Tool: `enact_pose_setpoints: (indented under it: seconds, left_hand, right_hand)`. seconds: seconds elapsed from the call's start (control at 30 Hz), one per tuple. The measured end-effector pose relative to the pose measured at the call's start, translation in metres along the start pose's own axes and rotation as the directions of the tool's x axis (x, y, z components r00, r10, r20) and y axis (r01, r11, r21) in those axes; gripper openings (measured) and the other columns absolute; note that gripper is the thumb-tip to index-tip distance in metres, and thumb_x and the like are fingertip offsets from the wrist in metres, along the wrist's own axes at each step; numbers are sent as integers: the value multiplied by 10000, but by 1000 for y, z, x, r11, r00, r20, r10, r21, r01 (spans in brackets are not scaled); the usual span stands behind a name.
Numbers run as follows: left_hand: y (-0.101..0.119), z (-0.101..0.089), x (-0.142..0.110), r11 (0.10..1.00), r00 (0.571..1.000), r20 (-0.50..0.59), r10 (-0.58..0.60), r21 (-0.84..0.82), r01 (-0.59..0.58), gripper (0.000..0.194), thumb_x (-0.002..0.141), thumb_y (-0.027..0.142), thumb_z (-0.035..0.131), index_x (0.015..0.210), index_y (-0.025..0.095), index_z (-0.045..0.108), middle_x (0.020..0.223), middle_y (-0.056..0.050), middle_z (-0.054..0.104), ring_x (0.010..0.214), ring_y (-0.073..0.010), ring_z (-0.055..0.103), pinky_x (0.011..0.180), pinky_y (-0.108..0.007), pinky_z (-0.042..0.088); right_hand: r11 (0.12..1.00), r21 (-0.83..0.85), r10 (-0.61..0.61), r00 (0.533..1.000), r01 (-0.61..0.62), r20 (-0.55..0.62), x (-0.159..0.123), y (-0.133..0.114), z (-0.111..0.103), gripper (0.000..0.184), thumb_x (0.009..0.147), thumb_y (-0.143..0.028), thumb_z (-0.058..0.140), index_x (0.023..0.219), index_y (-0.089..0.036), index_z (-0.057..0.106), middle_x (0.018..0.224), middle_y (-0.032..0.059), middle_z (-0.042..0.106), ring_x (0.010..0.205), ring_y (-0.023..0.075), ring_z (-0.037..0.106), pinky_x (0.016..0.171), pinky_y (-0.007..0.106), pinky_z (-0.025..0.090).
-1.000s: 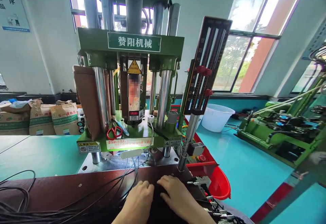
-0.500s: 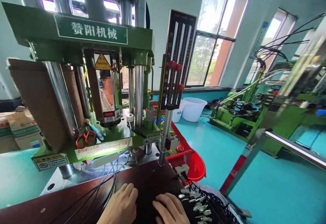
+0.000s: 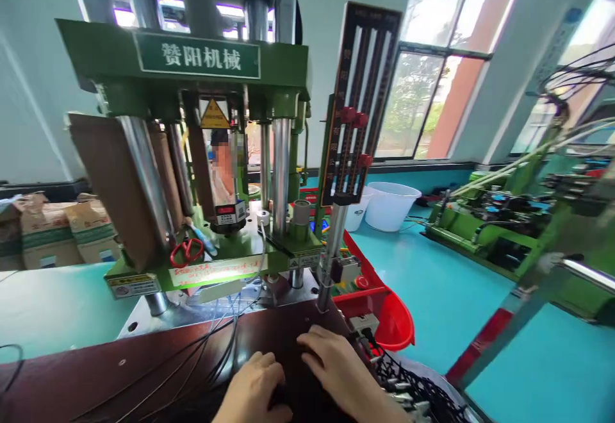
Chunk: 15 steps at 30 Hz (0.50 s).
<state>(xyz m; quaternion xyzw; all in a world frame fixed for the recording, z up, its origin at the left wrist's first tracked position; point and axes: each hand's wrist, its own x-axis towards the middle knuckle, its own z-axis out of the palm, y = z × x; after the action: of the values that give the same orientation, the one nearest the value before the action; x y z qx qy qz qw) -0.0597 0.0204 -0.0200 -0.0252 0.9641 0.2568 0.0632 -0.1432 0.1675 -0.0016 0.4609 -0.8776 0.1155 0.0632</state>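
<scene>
My left hand (image 3: 257, 386) and my right hand (image 3: 339, 368) lie side by side on the dark brown work surface (image 3: 120, 362) in front of a green press machine (image 3: 202, 154). Both hands have their fingers curled down over a dark thing between them that I cannot make out. Thin black cables (image 3: 211, 352) run from under the press toward my left hand. A pile of black cables with metal plug ends (image 3: 408, 394) sits just right of my right hand.
Red scissors (image 3: 186, 251) rest on the press's green platform. A red bin (image 3: 389, 320) stands right of the press, white buckets (image 3: 391, 205) behind it. Brown sacks (image 3: 48, 234) are stacked at the left. Another green machine (image 3: 500, 231) stands on the teal floor. A person is partly visible behind the press.
The view swung right, then partly back left. My hands stayed together on the dark surface, the right one shifting slightly forward.
</scene>
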Motion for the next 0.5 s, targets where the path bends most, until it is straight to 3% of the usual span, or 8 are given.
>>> enact_pose_setpoints:
  seconds: [0.07, 0.13, 0.2, 0.23, 0.3, 0.37, 0.4, 0.5]
  left_hand:
    - [3, 8, -3, 999, 1000, 4, -27, 36, 27, 283, 620, 214, 674, 888, 164, 601, 978, -75, 565, 948, -264, 458, 804, -368, 384]
    - [2, 14, -9, 999, 999, -23, -38, 7, 38, 337, 639, 268, 684, 954, 184, 599, 1035, -92, 553, 983, -285, 443, 830, -391, 373]
    - [-6, 12, -20, 998, 985, -172, 32, -56, -42, 319, 691, 272, 643, 998, 211, 585, 1042, -82, 555, 984, -259, 451, 846, -364, 365]
    - [-13, 7, -28, 991, 952, -295, 80, -80, -108, 282, 725, 253, 599, 1004, 218, 577, 1030, -74, 560, 974, -236, 459, 850, -343, 360]
    - [-30, -11, -45, 972, 830, -548, 102, -124, -201, 193, 785, 216, 483, 958, 206, 570, 965, -63, 570, 924, -194, 476, 831, -305, 363]
    - [-54, -37, -60, 959, 726, -685, -61, -242, -148, 175, 809, 219, 393, 879, 187, 551, 880, -55, 568, 834, -174, 491, 761, -288, 380]
    - [-66, -50, -65, 943, 704, -685, -186, -326, -69, 181, 812, 235, 369, 846, 183, 539, 836, -47, 564, 777, -168, 493, 712, -284, 382]
    - [-99, -78, -67, 903, 802, -489, -343, -408, 138, 132, 733, 220, 398, 748, 172, 519, 704, -5, 540, 680, -160, 477, 637, -279, 342]
  right_hand:
    - [984, -127, -107, 980, 128, 166, 26, -4, 0, 228, 692, -22, 470, 778, -175, 615, 815, 36, 641, 724, 179, 626, 616, 243, 493]
    - [955, -174, -203, 958, 239, 204, 46, -9, 5, 259, 638, 32, 439, 697, -151, 612, 743, 57, 641, 634, 207, 626, 532, 267, 469]
    - [926, -214, -268, 941, 310, 205, 58, -11, 11, 319, 603, 70, 393, 719, -143, 600, 761, 74, 638, 604, 221, 621, 494, 281, 440]
    - [914, -228, -295, 935, 336, 197, 61, -10, 13, 339, 592, 75, 386, 745, -147, 591, 799, 79, 633, 603, 222, 619, 486, 283, 431]
    - [886, -265, -350, 924, 380, 156, 62, -5, 17, 345, 583, 70, 390, 770, -162, 564, 844, 77, 620, 589, 209, 614, 468, 275, 413]
    - [848, -337, -413, 909, 409, 64, 58, 1, 23, 314, 600, 56, 398, 754, -182, 533, 821, 61, 614, 539, 181, 599, 439, 258, 392]
    - [828, -383, -442, 897, 409, 2, 55, 4, 26, 304, 608, 52, 394, 749, -186, 518, 802, 57, 612, 504, 167, 588, 421, 252, 382]
    - [792, -503, -473, 868, 344, -151, 43, 5, 33, 319, 590, 61, 370, 762, -181, 487, 793, 73, 618, 440, 151, 564, 389, 249, 378]
